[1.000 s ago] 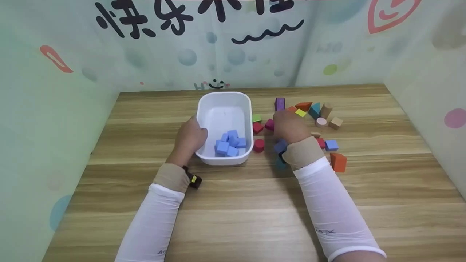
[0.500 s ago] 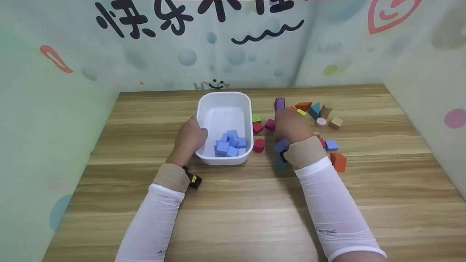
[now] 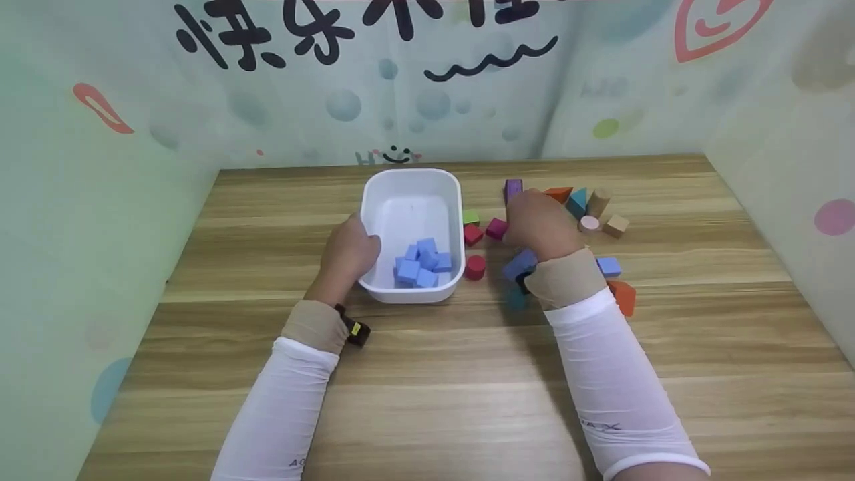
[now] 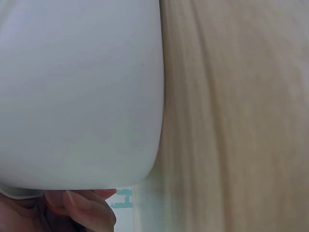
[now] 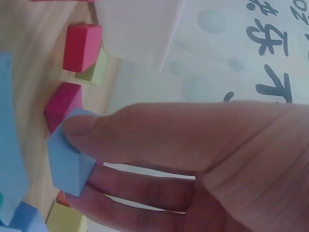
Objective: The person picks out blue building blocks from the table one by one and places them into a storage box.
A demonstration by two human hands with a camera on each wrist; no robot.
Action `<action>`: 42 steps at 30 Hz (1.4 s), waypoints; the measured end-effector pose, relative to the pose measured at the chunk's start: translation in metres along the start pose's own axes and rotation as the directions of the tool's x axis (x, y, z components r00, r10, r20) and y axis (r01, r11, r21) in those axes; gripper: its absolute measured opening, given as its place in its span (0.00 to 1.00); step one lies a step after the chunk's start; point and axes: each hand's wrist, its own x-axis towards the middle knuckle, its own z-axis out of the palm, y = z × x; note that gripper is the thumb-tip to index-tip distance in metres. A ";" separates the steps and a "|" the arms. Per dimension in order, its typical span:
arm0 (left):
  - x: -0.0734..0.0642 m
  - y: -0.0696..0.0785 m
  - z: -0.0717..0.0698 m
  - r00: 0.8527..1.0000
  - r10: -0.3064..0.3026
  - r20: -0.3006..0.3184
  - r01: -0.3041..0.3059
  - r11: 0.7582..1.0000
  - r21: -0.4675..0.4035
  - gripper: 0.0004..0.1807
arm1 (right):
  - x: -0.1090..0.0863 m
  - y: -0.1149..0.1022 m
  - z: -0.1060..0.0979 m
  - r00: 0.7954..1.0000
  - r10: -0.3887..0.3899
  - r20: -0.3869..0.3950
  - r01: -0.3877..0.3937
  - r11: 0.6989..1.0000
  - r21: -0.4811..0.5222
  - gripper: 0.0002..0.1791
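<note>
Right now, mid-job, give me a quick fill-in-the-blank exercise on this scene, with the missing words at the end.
1. The left hand grips a tub coloured ____.
2. The right hand pinches a block coloured ____.
3. In the head view, the loose blocks lie to the ____ of the tub.
4. The cylinder nearest the tub is coloured ____.

Missing words: white; blue; right; red.

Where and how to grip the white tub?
Probably take the white tub by its long left rim, from the left, thumb over the edge: the wall rises to a rim there, where the left hand holds it. The green block, red block and round red block crowd its right side.
</note>
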 end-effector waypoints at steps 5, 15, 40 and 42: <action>0.000 0.001 0.000 1.000 -0.003 0.003 0.003 1.000 -0.002 0.32 | -0.002 -0.001 -0.004 0.999 -0.036 -0.020 0.035 0.999 -0.023 0.21; 0.000 -0.001 -0.001 1.000 0.016 -0.006 -0.016 1.000 0.012 0.32 | -0.008 -0.009 -0.012 0.998 -0.053 -0.027 0.052 0.998 -0.018 0.03; 0.000 0.000 -0.001 1.000 0.001 0.005 -0.001 1.000 -0.003 0.32 | -0.021 -0.046 -0.008 0.971 -0.217 -0.098 0.213 0.976 -0.048 0.21; 0.000 0.000 -0.001 1.000 0.008 0.002 -0.008 1.000 0.006 0.32 | -0.022 -0.049 -0.006 0.961 -0.252 -0.118 0.245 0.967 -0.067 0.20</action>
